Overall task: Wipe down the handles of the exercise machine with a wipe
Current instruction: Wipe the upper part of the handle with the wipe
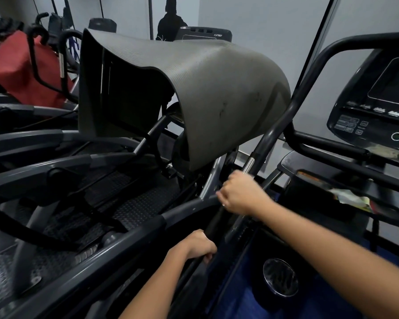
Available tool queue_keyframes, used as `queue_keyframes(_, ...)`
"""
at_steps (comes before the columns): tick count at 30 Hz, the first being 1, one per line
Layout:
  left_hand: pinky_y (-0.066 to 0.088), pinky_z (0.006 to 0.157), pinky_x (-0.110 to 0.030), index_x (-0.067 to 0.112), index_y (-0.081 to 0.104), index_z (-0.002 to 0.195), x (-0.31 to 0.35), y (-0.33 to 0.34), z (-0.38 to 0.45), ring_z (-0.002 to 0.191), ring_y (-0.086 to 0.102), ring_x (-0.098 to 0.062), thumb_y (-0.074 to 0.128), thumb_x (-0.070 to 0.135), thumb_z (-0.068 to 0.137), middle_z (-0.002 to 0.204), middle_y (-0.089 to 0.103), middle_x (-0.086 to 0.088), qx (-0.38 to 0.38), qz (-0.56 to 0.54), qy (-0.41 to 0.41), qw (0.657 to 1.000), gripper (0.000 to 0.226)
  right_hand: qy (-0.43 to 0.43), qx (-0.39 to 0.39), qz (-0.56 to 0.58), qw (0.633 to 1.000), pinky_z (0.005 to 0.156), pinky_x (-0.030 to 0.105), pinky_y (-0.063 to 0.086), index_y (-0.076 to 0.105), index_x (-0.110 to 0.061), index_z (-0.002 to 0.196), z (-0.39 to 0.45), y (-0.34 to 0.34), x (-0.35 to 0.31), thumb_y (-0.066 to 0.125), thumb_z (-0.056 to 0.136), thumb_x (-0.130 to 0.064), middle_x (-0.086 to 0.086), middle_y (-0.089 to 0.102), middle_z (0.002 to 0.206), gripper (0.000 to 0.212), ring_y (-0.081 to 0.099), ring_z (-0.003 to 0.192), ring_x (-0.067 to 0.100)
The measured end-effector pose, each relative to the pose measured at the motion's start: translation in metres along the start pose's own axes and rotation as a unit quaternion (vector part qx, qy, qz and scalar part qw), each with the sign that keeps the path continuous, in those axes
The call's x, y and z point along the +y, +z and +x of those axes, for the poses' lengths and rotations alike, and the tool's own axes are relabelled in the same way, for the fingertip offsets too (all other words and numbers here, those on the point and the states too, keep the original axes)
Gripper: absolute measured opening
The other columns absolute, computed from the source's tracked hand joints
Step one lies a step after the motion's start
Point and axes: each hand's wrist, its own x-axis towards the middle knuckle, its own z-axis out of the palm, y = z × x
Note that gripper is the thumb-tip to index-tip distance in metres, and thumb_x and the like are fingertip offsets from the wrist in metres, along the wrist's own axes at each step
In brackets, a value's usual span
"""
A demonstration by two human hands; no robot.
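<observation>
In the lower centre of the head view, the left hand [199,246] is seen with its fingers [209,256] curled round a dark bar [194,263] of the exercise machine, gripping it. Above and to the right, the right hand [241,194] is held against the long black handle [283,116] that rises diagonally toward the upper right. The right hand's fingers are curled at the lower part of that handle, just below a short chrome section [249,162]. The hand is motion-blurred, and whether a wipe is held in it cannot be told; no wipe is identifiable in the view.

A grey ribbed mat [205,88] is draped over the top of the machine and hangs down on both sides. Its right edge lies just beside the black handle. Below the mat, curved grey rails [67,162] and textured black foot plates [143,206] are visible. A padded black grip [134,231] runs diagonally toward the left hand.

At the right edge, a console [376,116] with a dark screen and a button panel is mounted on a neighbouring machine. A round chrome disc [278,277] is located below the right forearm, near blue surfaces. At the upper left, a red cover [16,67] lies over other equipment
</observation>
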Motion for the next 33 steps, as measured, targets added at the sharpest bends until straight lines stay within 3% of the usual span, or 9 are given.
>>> queue_keyframes(7, 0.050, 0.067, -0.028, -0.007, 0.067, 0.100, -0.001, 0.000, 0.001, 0.061, 0.066, -0.019, 0.058, 0.023, 0.058, 0.067, 0.073, -0.007, -0.001, -0.005, 0.004, 1.000, 0.052, 0.160, 0.047, -0.084, 0.982, 0.087, 0.035, 0.040, 0.080, -0.016, 0.082, 0.019, -0.019, 0.060, 0.029, 0.098, -0.038, -0.001, 0.073, 0.077, 0.058, 0.060, 0.083, 0.024)
queue_keyframes(14, 0.046, 0.060, -0.026, 0.008, 0.063, 0.066, -0.001, 0.004, 0.005, 0.049, 0.060, -0.018, 0.054, 0.018, 0.056, 0.068, 0.069, -0.015, 0.004, -0.021, 0.025, 0.999, 0.017, -0.016, 0.034, 0.037, 0.999, 0.070, 0.039, 0.046, 0.068, -0.017, 0.056, -0.016, 0.028, -0.065, 0.051, 0.092, -0.032, 0.000, 0.063, 0.057, 0.043, 0.054, 0.060, 0.027)
queue_keyframes(17, 0.049, 0.058, -0.022, 0.003, 0.068, 0.085, -0.004, 0.004, 0.007, 0.050, 0.063, -0.015, 0.058, 0.017, 0.063, 0.067, 0.070, -0.009, 0.002, -0.023, 0.017, 1.000, 0.028, -0.038, 0.076, 0.052, 0.995, 0.083, 0.041, 0.048, 0.071, -0.016, 0.065, -0.012, 0.019, -0.020, 0.044, 0.098, -0.037, -0.001, 0.067, 0.065, 0.047, 0.059, 0.069, 0.027)
queue_keyframes(20, 0.051, 0.060, -0.025, 0.001, 0.064, 0.092, -0.007, 0.006, 0.011, 0.053, 0.063, -0.019, 0.060, 0.016, 0.061, 0.062, 0.070, -0.007, 0.013, -0.031, 0.013, 0.999, 0.035, 0.081, 0.136, 0.052, 0.986, 0.114, 0.043, 0.031, 0.078, -0.018, 0.087, -0.002, 0.009, 0.042, 0.034, 0.101, -0.039, 0.003, 0.074, 0.103, 0.052, 0.062, 0.109, 0.027)
queue_keyframes(23, 0.050, 0.061, -0.029, 0.001, 0.060, 0.093, -0.009, 0.008, 0.012, 0.054, 0.063, -0.022, 0.060, 0.018, 0.058, 0.060, 0.069, -0.007, 0.024, -0.044, 0.014, 0.999, 0.039, 0.215, 0.180, 0.092, 0.956, 0.126, 0.039, 0.003, 0.064, -0.017, 0.134, 0.003, 0.013, 0.052, 0.033, 0.106, -0.035, 0.005, 0.032, 0.163, 0.046, 0.020, 0.153, 0.024)
queue_keyframes(25, 0.049, 0.060, -0.028, -0.005, 0.061, 0.103, -0.011, 0.009, 0.013, 0.052, 0.062, -0.020, 0.060, 0.019, 0.058, 0.058, 0.068, -0.006, 0.028, -0.043, 0.016, 0.999, 0.051, 0.325, 0.228, 0.184, 0.899, 0.126, 0.034, -0.006, 0.035, -0.016, 0.156, 0.006, 0.016, 0.030, 0.035, 0.108, -0.031, 0.004, 0.002, 0.169, 0.050, -0.003, 0.156, 0.020)
queue_keyframes(28, 0.050, 0.060, -0.027, -0.013, 0.057, 0.113, -0.013, 0.010, 0.014, 0.050, 0.062, -0.019, 0.060, 0.021, 0.058, 0.057, 0.068, -0.005, 0.033, -0.048, 0.021, 0.998, 0.065, 0.464, 0.296, 0.426, 0.718, 0.122, 0.024, -0.009, 0.002, -0.017, 0.162, 0.009, 0.009, -0.018, 0.040, 0.107, -0.031, 0.011, -0.011, 0.168, 0.068, -0.009, 0.155, 0.020)
queue_keyframes(30, 0.050, 0.061, -0.027, -0.013, 0.054, 0.115, -0.016, 0.010, 0.016, 0.051, 0.062, -0.018, 0.061, 0.022, 0.058, 0.060, 0.070, -0.006, 0.037, -0.054, 0.019, 0.998, 0.067, 0.498, 0.311, 0.525, 0.616, 0.126, 0.034, 0.005, -0.005, -0.014, 0.161, 0.009, 0.009, -0.052, 0.046, 0.105, -0.031, 0.016, -0.002, 0.168, 0.077, 0.002, 0.155, 0.026)
queue_keyframes(33, 0.049, 0.060, -0.030, -0.017, 0.056, 0.108, -0.018, 0.010, 0.020, 0.048, 0.059, -0.021, 0.063, 0.024, 0.054, 0.058, 0.066, -0.009, 0.030, -0.066, 0.024, 0.997, 0.068, 0.559, 0.242, 0.588, 0.532, 0.110, 0.041, 0.036, -0.006, -0.016, 0.161, -0.001, 0.005, -0.101, 0.053, 0.102, -0.040, 0.020, 0.028, 0.161, 0.086, 0.039, 0.141, 0.038)
